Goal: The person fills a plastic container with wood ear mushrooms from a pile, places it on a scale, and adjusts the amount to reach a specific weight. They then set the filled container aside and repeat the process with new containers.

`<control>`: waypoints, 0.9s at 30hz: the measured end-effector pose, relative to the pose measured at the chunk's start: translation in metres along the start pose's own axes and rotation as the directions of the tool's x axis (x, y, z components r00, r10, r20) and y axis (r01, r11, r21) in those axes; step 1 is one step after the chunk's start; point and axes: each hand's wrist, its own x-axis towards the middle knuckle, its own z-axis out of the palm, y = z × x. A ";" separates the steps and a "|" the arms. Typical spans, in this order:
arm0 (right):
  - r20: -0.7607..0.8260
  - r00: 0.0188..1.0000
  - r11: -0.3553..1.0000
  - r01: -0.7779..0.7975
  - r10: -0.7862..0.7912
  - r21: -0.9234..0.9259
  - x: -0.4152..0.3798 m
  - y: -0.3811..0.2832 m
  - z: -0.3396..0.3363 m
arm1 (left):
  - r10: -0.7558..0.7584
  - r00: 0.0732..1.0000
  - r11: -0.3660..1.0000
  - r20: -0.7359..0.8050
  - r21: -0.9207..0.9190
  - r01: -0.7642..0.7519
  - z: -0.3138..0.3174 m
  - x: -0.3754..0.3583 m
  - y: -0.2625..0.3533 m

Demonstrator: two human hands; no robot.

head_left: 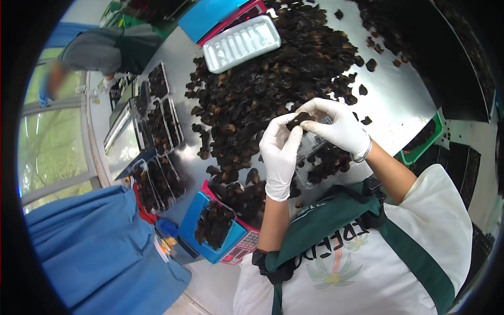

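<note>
My left hand (pixel 280 152), in a white glove, pinches one end of a dark brown mushroom piece (pixel 300 120). The other end is between the fingertips of my right hand (pixel 338 127), gloved as well. Both hands are closed on this one curled piece, raised above the table. Partly hidden beneath them is a clear plastic tray (pixel 303 176) with compartments. More dark mushroom pieces (pixel 328 163) lie at the tray's right side. A large heap of the same pieces (pixel 262 94) spreads over the metal table (pixel 404 113) beyond my hands.
An upturned clear tray (pixel 242 44) rests by a blue-topped scale (pixel 210 18). Nearer stands a pink scale (pixel 241 247) with a blue pan (pixel 191 226) of pieces. Filled trays (pixel 163 126) line the left edge. Another person (pixel 105 50) works at far left; a green crate (pixel 434 137) is right.
</note>
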 end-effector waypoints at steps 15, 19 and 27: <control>-0.225 0.938 0.815 -0.342 0.264 -0.467 -0.144 0.014 -0.169 | -0.300 0.623 0.943 0.723 0.127 0.307 0.112 -0.092 -0.116; -0.370 0.913 0.764 -0.360 0.171 -0.536 -0.146 0.036 -0.181 | -0.395 0.383 0.918 0.835 0.352 0.181 0.106 -0.091 -0.111; -0.034 0.973 0.837 -0.215 0.229 -0.504 -0.132 0.047 -0.150 | -0.470 0.739 0.872 0.483 0.383 0.305 0.026 -0.063 -0.057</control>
